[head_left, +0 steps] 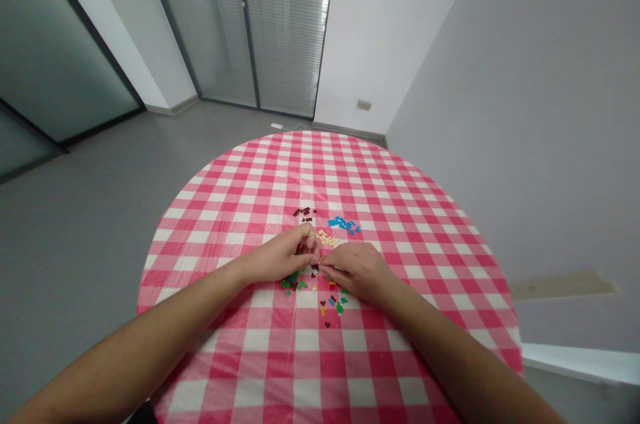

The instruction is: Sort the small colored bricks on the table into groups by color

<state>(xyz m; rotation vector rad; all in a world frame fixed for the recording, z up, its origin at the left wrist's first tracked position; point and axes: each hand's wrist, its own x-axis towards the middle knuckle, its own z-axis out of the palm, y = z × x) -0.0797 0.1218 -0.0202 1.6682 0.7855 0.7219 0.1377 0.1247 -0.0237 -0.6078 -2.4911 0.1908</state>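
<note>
My left hand (290,254) and my right hand (357,267) meet over the middle of the table, fingertips almost touching. Each is closed in a pinch; whatever lies between the fingers is too small to name. Just below the fingertips shows a tiny dark brown piece (315,268). Partly hidden under my left hand is a heap of green and dark pieces (293,282), which look like small toy building bricks. Mixed pieces, among them a green one (341,308), lie scattered by my right hand. Cream pieces (327,238) sit just beyond the fingertips.
Blue pieces (344,224) and dark brown pieces (305,212) lie in separate groups farther back. A red-and-white checked cloth (240,357) covers the round table. Beyond its edge are a grey floor (100,237), glass partitions and a white wall with an outlet (364,105).
</note>
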